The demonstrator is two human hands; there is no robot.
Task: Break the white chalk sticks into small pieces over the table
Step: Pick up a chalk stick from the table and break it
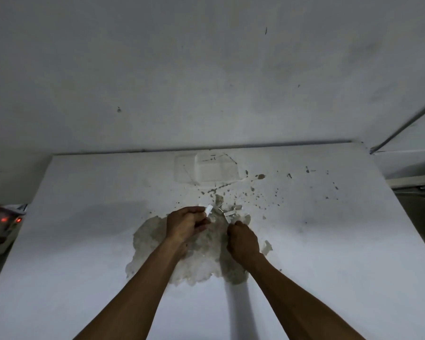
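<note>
Well, the big white desk fills the lower half, and both hands are over its middle. The left hand pinches a short white chalk, and the stub pokes out toward 1 o'clock. The right hand is curled up tight, at 4 o'clock from the chalk. I cannot tell if it holds a piece or nothing.

Chalk is light, stiff and dry, and I think it snaps easily. It is dusty too, so it may slip. A short stub is harder to break, so each hand should likely pinch one end and bend.

Around them, the wall stands at 12 o'clock. A rough grey patch lies under the hands. A pale tray shape, maybe a clear lid, sits at 12 o'clock by the wall. Small chalk bits lie just past the fingers at 12 o'clock. Something with red lights is off the desk at 9 o'clock. Nothing seems to block the hands.
</note>
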